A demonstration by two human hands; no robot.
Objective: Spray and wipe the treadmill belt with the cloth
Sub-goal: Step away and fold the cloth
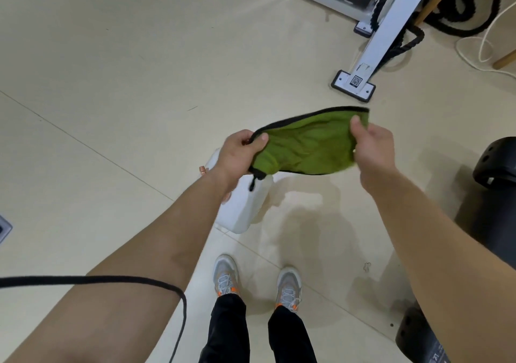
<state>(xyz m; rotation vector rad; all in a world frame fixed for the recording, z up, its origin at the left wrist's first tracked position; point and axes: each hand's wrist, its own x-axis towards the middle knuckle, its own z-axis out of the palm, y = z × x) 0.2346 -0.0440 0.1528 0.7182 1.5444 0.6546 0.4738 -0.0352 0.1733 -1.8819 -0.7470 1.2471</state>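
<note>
A green cloth (307, 145) with a black edge is stretched between both hands in front of me, above the floor. My left hand (237, 153) pinches its left corner. My right hand (374, 150) grips its right edge. A white spray bottle (243, 209) with a copper-coloured nozzle shows under my left wrist; whether my left hand also holds it is hidden. At the right edge a black machine part (491, 167) is partly in view; no treadmill belt shows.
A white metal frame with a black foot (353, 85) stands ahead on the right, with black ropes and a white cord behind it. My two shoes (226, 276) stand on the beige tiled floor. A black cable (111, 280) crosses my left arm.
</note>
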